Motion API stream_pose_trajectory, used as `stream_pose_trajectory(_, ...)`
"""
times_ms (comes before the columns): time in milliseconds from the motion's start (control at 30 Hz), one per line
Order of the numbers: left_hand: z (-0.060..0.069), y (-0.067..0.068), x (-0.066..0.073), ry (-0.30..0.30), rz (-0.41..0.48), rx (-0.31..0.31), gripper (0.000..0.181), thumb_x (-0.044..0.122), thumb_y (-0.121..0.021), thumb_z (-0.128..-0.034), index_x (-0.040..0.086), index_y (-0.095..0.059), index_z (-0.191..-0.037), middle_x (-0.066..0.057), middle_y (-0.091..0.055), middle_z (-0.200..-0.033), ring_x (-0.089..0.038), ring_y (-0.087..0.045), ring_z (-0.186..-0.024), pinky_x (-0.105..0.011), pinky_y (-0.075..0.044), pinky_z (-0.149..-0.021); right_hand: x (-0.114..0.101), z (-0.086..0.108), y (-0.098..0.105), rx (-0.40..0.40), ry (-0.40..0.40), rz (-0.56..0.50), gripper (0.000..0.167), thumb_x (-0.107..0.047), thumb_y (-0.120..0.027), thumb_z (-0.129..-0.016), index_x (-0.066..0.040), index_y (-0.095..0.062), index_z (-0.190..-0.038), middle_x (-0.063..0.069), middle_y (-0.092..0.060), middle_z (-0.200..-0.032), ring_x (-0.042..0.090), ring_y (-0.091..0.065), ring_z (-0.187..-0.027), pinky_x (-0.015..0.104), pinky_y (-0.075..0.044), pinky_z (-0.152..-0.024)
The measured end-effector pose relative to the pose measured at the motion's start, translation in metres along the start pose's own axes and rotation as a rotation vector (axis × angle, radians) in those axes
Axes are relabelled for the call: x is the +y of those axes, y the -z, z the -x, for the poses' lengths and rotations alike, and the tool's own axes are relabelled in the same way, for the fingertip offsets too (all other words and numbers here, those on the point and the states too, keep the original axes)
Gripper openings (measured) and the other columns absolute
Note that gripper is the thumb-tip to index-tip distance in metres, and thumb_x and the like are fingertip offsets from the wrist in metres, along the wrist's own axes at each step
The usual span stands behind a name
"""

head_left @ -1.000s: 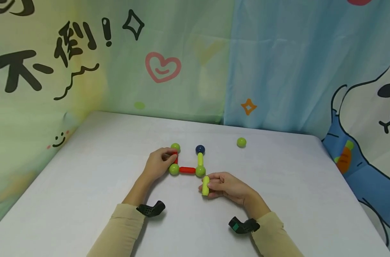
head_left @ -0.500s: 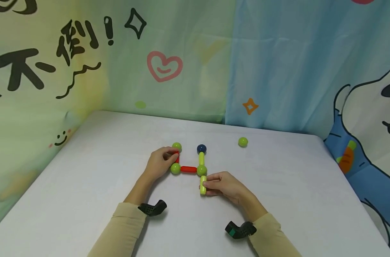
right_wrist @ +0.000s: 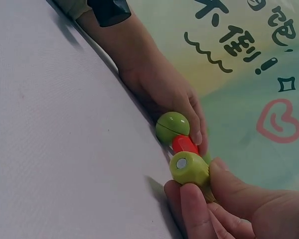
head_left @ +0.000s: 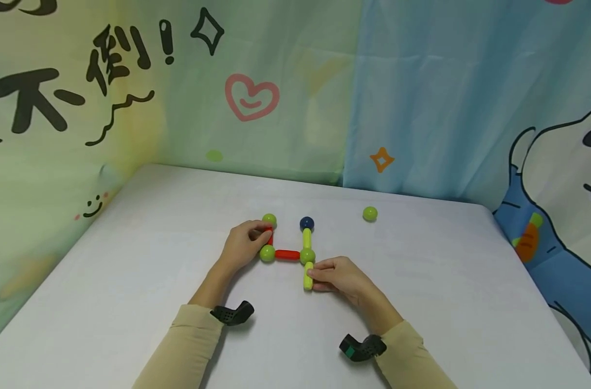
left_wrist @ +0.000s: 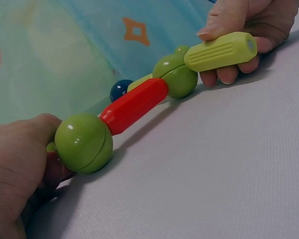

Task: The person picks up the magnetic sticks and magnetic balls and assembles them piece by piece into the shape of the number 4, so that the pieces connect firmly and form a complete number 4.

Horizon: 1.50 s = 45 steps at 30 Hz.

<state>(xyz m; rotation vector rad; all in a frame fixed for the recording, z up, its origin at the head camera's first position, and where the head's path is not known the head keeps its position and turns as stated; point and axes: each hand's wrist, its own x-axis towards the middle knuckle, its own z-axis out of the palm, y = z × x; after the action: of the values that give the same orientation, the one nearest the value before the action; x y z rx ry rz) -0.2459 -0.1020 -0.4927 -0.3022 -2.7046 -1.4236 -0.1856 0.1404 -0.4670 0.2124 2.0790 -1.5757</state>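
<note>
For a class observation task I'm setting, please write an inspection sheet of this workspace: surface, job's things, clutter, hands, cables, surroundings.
Surface: white table.
Job's things: two red rods, two yellow rods, three green balls, blue ball; loose green ball lies apart.
Clutter: nothing seen.
Left hand: grips the far red rod.
Right hand: pinches the near yellow rod, its end apparently against a green ball.
Cables: nothing seen.
Surroundings: printed curtains.

- We see a ridged, glossy plastic red stick [left_wrist: 134,106].
- At its ends, smooth, shiny green balls [left_wrist: 83,143].
- To its right, a grooved plastic yellow stick [left_wrist: 219,52].
- Beneath it, matt woven tablecloth [left_wrist: 229,154].
</note>
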Motion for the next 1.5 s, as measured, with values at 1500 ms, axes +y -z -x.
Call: stream_pose_trajectory(1500, 0.0006, 0.0005, 0.0006, 0.006, 0.007, -0.009, 0.025, 0.026, -0.063, -0.0913, 0.015, -0.068, -0.113, -0.003, -0.066, -0.106, -0.017, -0.059, -0.084, -0.029, -0.047, -0.075, 0.0019, -0.0022, -0.0005, -0.004, 0.019, -0.02, 0.025, -0.019, -0.07, -0.086, 0.001, -0.063, -0.101, 0.002, -0.066, -0.078, 0.009, -0.064, -0.068, 0.021, -0.055, -0.067)
